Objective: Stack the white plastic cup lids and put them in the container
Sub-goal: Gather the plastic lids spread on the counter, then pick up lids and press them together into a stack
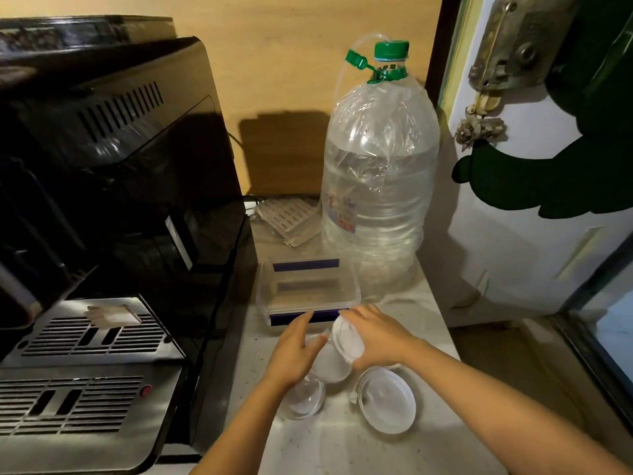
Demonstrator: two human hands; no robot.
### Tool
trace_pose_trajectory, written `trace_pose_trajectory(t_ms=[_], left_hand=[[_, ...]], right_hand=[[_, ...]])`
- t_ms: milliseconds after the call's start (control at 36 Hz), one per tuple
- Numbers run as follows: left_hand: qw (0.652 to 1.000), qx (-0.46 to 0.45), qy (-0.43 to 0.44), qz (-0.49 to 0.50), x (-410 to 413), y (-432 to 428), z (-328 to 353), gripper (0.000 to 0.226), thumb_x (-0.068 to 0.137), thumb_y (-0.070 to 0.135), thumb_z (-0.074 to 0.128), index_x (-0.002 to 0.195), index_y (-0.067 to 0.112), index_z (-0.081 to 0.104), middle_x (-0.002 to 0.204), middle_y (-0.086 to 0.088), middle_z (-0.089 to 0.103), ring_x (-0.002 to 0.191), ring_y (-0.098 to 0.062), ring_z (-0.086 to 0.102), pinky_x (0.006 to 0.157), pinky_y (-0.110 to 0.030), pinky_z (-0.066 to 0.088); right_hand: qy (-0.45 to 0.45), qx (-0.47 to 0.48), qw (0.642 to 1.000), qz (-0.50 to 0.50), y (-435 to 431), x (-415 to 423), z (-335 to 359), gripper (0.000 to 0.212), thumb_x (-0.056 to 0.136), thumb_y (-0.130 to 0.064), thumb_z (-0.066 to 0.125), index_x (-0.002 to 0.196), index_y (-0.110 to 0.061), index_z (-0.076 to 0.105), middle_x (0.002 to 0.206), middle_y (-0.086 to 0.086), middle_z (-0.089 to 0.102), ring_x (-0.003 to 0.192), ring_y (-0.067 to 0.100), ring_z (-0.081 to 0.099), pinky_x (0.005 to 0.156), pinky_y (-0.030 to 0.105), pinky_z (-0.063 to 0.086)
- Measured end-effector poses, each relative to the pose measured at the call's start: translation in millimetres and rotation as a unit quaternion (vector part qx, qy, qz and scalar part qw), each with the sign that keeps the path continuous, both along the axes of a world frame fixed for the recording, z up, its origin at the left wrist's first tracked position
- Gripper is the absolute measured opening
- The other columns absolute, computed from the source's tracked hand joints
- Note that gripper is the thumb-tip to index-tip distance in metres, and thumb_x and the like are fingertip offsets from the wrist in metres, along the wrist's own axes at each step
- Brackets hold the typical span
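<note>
My right hand (pixel 376 335) holds one white cup lid (pixel 347 339) tilted on edge above the counter. Below it a second white lid (pixel 329 366) lies flat, and my left hand (pixel 294 353) rests over its left side with fingers spread. A third white lid (pixel 387 399) lies flat at the lower right. A clear domed lid (pixel 303 397) sits under my left wrist. The clear rectangular container (pixel 308 291), with blue clips and no cover on it, stands just behind my hands.
A black coffee machine (pixel 113 200) with a metal drip tray (pixel 92 332) fills the left. A large water bottle (pixel 378 173) with a green cap stands behind the container. A white door (pixel 534 200) closes the right. The pale counter (pixel 342 447) ends at the right edge.
</note>
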State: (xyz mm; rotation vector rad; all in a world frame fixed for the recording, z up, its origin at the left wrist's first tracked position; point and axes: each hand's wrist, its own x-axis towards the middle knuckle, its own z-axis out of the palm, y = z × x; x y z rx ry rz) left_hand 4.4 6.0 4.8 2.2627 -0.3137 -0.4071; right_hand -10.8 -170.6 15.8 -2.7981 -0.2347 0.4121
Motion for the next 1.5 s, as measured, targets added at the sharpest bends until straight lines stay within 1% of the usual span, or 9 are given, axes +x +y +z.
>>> trace_pose_trajectory(t_ms=[139,278,417,528,694,917,1167,1417,1500], left_hand=[[0.965,-0.212,0.132,0.084,5,-9,20,0.058,0.088,0.049,0.041,0.140,0.027,0.029,0.152,-0.005,0.028,0.135,-0.024,0.034,0.108,-0.041,0.029],[0.882,-0.368,0.292,0.045,21,-11,41,0.070,0.079,0.069,0.029,0.133,0.027,0.041,0.136,-0.013,0.052,0.112,-0.033,0.057,0.087,-0.046,0.047],[0.783,-0.486,0.382,-0.069,28,-14,69,0.096,0.048,0.074,0.065,0.125,0.017,0.054,0.124,-0.016,0.061,0.108,-0.034,0.062,0.075,-0.050,0.055],[0.736,-0.521,0.422,-0.088,30,-15,84,0.084,0.028,0.059,0.083,0.098,0.012,0.072,0.099,-0.015,0.072,0.089,-0.031,0.070,0.068,-0.044,0.057],[0.786,-0.499,0.351,-0.100,27,-14,86,0.081,0.028,0.056,0.085,0.096,0.016,0.067,0.088,-0.007,0.074,0.082,-0.021,0.070,0.065,-0.033,0.058],[0.771,-0.542,0.310,-0.129,24,-11,88,0.065,0.034,0.049,0.086,0.090,0.020,0.073,0.086,-0.006,0.074,0.081,-0.019,0.070,0.062,-0.032,0.058],[0.791,-0.538,0.285,-0.063,25,-1,81,0.068,0.029,0.056,0.083,0.086,0.020,0.073,0.082,-0.006,0.075,0.075,-0.020,0.071,0.059,-0.033,0.057],[0.833,-0.506,0.216,0.057,24,19,68,0.109,0.025,0.076,0.070,0.117,0.020,0.054,0.117,-0.012,0.059,0.105,-0.030,0.056,0.063,-0.035,0.057],[0.833,-0.509,0.201,0.083,23,24,63,0.090,0.048,0.072,0.060,0.119,0.019,0.051,0.121,-0.017,0.055,0.103,-0.031,0.056,0.061,-0.034,0.057]], right_hand=[[-0.075,0.027,0.996,0.040,-6,-2,36,0.094,0.068,-0.032,0.072,0.145,-0.020,0.018,0.147,-0.002,0.024,0.135,0.016,0.023,0.103,0.026,0.033],[-0.188,0.051,0.976,0.101,-5,-1,67,0.087,0.071,-0.036,0.070,0.143,-0.016,0.024,0.146,0.000,0.027,0.132,0.010,0.020,0.104,0.017,0.023],[-0.337,0.028,0.924,0.180,0,4,86,0.079,0.072,-0.058,0.058,0.132,-0.011,0.036,0.133,0.012,0.048,0.124,0.018,0.036,0.104,0.028,0.035],[-0.377,0.004,0.899,0.222,5,6,96,0.075,0.075,-0.055,0.062,0.130,-0.010,0.040,0.132,0.013,0.051,0.125,0.021,0.039,0.104,0.029,0.037],[-0.395,-0.002,0.884,0.250,10,8,102,0.072,0.078,-0.051,0.059,0.128,-0.002,0.042,0.130,0.018,0.053,0.126,0.024,0.039,0.109,0.031,0.032],[-0.382,-0.023,0.887,0.258,12,16,96,0.075,0.068,-0.037,0.071,0.127,-0.003,0.041,0.133,0.019,0.052,0.129,0.024,0.035,0.109,0.033,0.034],[-0.326,0.021,0.923,0.202,14,17,100,0.090,0.070,-0.053,0.056,0.141,-0.009,0.022,0.147,0.015,0.036,0.134,0.016,0.024,0.111,0.023,0.022],[-0.225,0.012,0.961,0.160,1,6,90,0.093,0.076,-0.044,0.066,0.147,-0.023,0.012,0.156,0.000,0.014,0.142,0.013,0.015,0.111,0.020,0.010],[-0.190,-0.004,0.966,0.176,2,0,76,0.087,0.076,-0.041,0.066,0.147,-0.021,0.019,0.156,0.004,0.019,0.143,0.019,0.019,0.115,0.027,0.016]])
